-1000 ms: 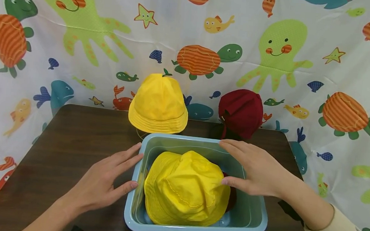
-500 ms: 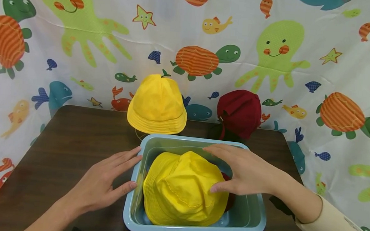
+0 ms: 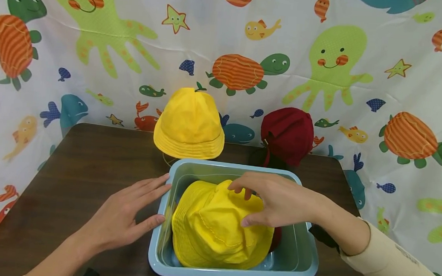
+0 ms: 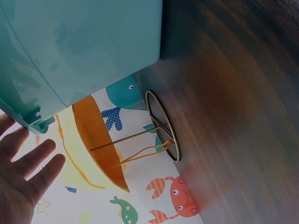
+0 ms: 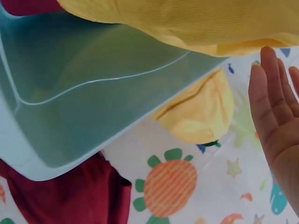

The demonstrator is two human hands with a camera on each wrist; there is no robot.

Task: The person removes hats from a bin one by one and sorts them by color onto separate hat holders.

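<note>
The left hand (image 3: 125, 212), fingers straight, touches the blue tub (image 3: 234, 275), while the right hand (image 3: 280, 200), thumb and fingers apart, hangs over the yellow hat (image 3: 217, 240) inside it, contact hard to tell.

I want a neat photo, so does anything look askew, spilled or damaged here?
Nothing looks spilled or damaged. The creased yellow hat in the blue tub looks slightly crumpled, unlike the smoother yellow hat on the wire stand behind.

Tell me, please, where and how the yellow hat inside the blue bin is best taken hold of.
The yellow hat is probably best pinched by its crown, from above: the crown bulges upward in loose folds, while walls of the blue bin surround the brim.
</note>
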